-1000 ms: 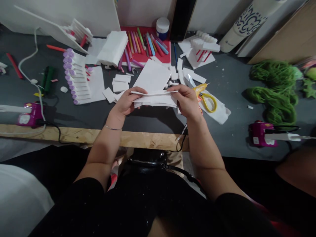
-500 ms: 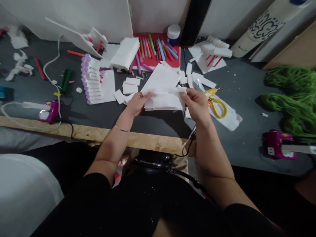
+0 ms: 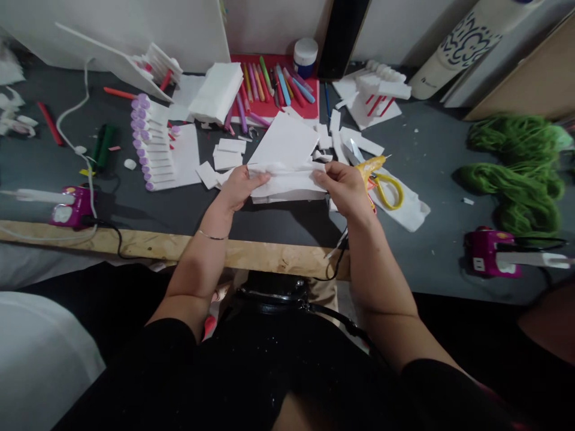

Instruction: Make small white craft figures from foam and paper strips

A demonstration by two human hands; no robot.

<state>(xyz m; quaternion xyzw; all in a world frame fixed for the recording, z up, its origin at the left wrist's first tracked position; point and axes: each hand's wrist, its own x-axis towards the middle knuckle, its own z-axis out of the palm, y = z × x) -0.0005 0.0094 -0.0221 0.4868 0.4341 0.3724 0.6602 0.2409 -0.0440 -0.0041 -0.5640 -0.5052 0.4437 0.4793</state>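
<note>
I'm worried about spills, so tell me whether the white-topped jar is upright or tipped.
Upright: the jar stands with its white top uppermost and its blue lower part beneath. Its contents don't show.

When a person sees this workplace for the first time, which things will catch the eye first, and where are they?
Probably the bright green tangled yarn, lying on the right part of the dark grey table. Next may come the slim multicoloured sticks on the flat red sheet near the back. In the centre, the bare left hand and right hand hold a thin white sheet between them.
</note>
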